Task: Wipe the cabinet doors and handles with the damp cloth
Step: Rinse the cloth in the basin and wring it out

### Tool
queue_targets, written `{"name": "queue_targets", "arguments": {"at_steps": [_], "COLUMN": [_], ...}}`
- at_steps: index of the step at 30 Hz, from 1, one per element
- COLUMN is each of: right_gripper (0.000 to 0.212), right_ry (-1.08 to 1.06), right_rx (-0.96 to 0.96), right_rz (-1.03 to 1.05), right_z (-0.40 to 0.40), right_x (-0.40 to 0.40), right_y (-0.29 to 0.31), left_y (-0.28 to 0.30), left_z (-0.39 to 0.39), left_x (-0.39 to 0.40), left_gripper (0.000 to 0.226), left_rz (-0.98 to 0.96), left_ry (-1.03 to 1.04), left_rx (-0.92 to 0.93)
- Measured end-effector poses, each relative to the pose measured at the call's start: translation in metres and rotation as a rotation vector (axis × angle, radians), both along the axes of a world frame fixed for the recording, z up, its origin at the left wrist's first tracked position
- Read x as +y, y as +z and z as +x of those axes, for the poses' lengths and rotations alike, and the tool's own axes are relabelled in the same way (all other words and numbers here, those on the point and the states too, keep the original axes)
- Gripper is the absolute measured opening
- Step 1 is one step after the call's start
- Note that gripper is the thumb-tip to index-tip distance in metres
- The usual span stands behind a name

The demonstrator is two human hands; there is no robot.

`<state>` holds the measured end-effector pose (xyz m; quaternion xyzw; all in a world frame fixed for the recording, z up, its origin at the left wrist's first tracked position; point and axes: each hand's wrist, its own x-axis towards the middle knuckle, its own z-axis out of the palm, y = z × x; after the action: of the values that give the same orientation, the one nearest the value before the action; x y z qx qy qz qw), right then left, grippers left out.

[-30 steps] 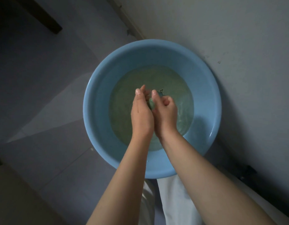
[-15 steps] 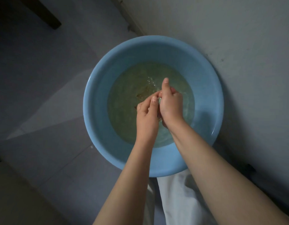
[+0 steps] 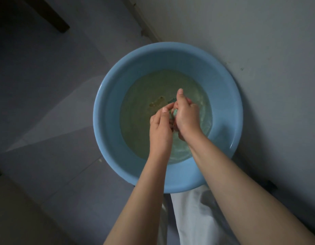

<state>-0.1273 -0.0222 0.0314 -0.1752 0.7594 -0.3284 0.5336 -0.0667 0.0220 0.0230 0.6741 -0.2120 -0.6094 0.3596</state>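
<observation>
Since half a second ago the right hand [image 3: 186,114] has slid further over the left hand [image 3: 161,127], its thumb now pointing up the frame, and a bit more of the cloth [image 3: 174,113] shows between them.

The cloth is a small teal wad pressed between the two palms, held just above the water [image 3: 144,121]. Only a sliver is visible in the gap between the hands, with a dark scrap poking out at the top beside the right thumb, so its long axis seems to run up the frame, along the line where the palms meet; the view is too dim to be sure. The right hand's fingers curl round the wad from the right. The left hand's fingers bend in from the left, the fingertips pressing the cloth's near face. Both hands sit equally close to it; the right one covers more of it.

This looks like wringing or rinsing, so the cabinet wiping is not yet begun, and no cabinet is in view.

The hands hang over the middle of a blue basin [image 3: 107,124] holding murky greenish water. The basin stands on a grey floor [image 3: 47,121], its far side close against a pale wall [image 3: 259,41].
</observation>
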Motion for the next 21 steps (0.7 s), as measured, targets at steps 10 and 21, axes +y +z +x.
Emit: {"name": "queue_targets", "arguments": {"at_steps": [10, 21], "right_gripper": [0.038, 0.028], "right_ry": [-0.004, 0.39], "right_rx": [-0.506, 0.376], "right_rz": [-0.065, -0.331], "right_z": [-0.022, -0.044], "right_x": [0.004, 0.01], "right_y": [0.06, 0.295], "left_y": [0.062, 0.299], "left_z": [0.013, 0.042], "left_x": [-0.021, -0.044], "left_gripper": [0.012, 0.01], "left_rz": [0.014, -0.107], "left_ry": [0.001, -0.237], "left_rx": [0.092, 0.045]}}
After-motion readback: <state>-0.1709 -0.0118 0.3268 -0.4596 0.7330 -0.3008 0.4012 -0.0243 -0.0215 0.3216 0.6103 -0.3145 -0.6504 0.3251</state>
